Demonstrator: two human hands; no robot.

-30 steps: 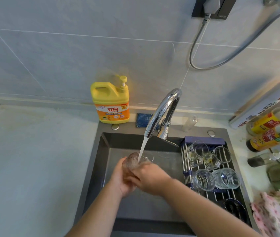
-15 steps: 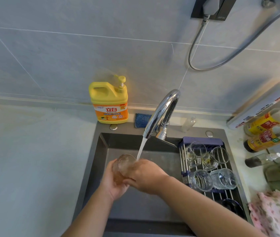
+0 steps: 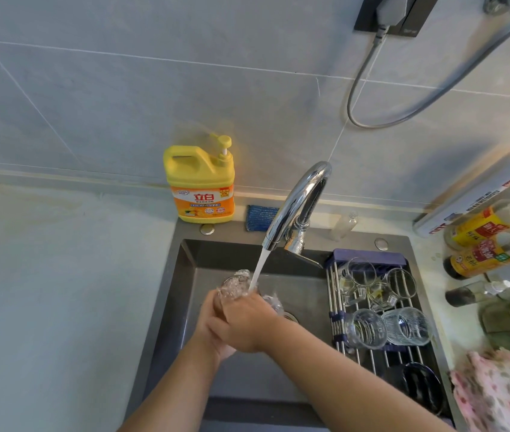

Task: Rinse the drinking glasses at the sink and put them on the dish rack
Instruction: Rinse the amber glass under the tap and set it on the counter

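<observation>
I hold the glass [image 3: 235, 286] over the left half of the sink [image 3: 182, 307], with its mouth tipped up toward the basin's back wall. The water stream [image 3: 259, 266] from the faucet [image 3: 297, 201] strikes its rim and splashes off. My left grip [image 3: 213, 325] is clenched round the glass from below. My right grip [image 3: 247, 322] curls over it from the right and lies across the left one's fingers, so both are grasping the same glass.

The dish rack [image 3: 372, 360] spans the right half of the sink. Two ribbed glasses [image 3: 406, 325] lie side by side near its middle, and more clear glasses [image 3: 361, 272] crowd its far end. A dark bowl [image 3: 421, 385] shows at its near end.

On the tabletop [image 3: 60, 275], a yellow detergent bottle [image 3: 199, 182] stands at the sink's back left corner. A blue sponge [image 3: 261, 216] sits just beside it along the back edge. Sauce bottles [image 3: 481, 229] lie past the sink's right edge, and a floral cloth [image 3: 502, 391] sits by the front right corner.
</observation>
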